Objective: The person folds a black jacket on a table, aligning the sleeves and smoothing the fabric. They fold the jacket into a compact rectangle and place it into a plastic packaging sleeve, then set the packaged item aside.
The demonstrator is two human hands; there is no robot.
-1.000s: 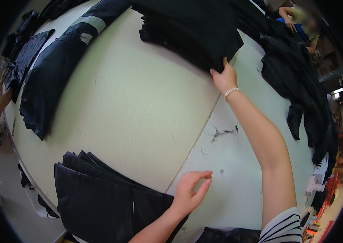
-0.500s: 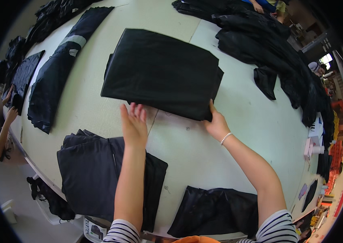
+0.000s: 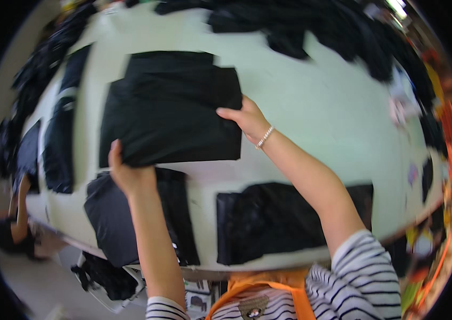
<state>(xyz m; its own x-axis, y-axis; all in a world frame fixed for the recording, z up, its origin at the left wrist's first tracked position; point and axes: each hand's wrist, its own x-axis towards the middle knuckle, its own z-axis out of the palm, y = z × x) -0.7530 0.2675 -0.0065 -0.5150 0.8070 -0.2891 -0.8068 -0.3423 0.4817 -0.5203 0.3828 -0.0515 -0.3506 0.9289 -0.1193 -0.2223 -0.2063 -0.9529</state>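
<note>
A folded black cloth piece (image 3: pixel 170 120), perhaps of several layers, is between my hands over the pale table. My left hand (image 3: pixel 132 176) grips its near edge toward the left corner, thumb on top and fingers hidden underneath. On the right edge, my right hand (image 3: pixel 248 120) clasps the cloth, its thumb lying across the upper face. Partly behind my left forearm lies a stack of folded black cloth (image 3: pixel 109 218). Another folded black piece (image 3: pixel 258 218) lies near the table's front edge, partly covered by my right forearm.
A long black bundle (image 3: pixel 59 141) with a pale band lies at the left. Heaped black garments (image 3: pixel 343 32) line the far side of the table (image 3: pixel 316 117). Another person's hand (image 3: pixel 24 184) touches dark cloth at the far left. Below the edge stands a container holding black cloth (image 3: pixel 109 277).
My left hand, formerly open below the cloth, now holds its near edge. The right hand has shifted from the near right corner up the right edge. The whole view has swung.
</note>
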